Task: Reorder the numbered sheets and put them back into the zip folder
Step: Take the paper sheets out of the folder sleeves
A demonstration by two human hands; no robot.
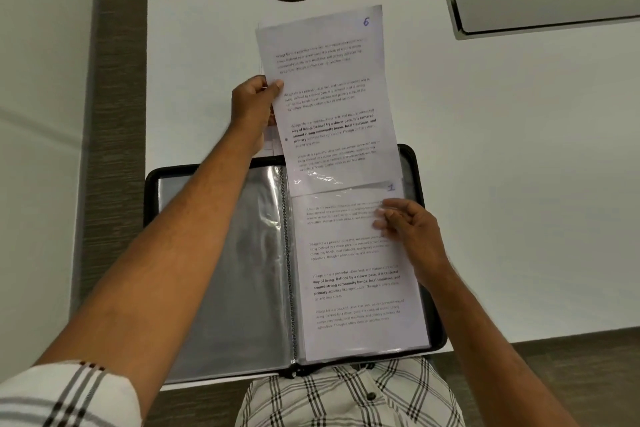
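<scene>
1. Folder first: the black zip folder with clear plastic sleeves is laid open flat on the white desk, close to its near edge and in front of the person, so that both sides can be reached without stretching.

2. The white printed sheet marked "6" is held up by the left hand. Its left edge is pinched between the thumb and the curled fingers, probably because a grip at the edge keeps the number and the text readable. The lower end of the sheet is at the top of the right-hand sleeve; whether it is being pushed in or drawn out cannot be told.

3. The white printed sheet marked "1" is lying inside the right-hand clear sleeve, under the glossy plastic.

4. The right hand is placed on the upper right part of this sleeve. Its fingers are loosely bent and the tips are pressed on the plastic; nothing is grasped. It is judged that the sleeve is kept steady in this way while the other sheet is handled at the opening.

5. The left-hand sleeves appear empty and grey. More paper is seen partly behind the left hand, on the desk above the folder; its numbers are hidden.

6. The reordering is judged as not finished, since "6" is directly at "1".
</scene>
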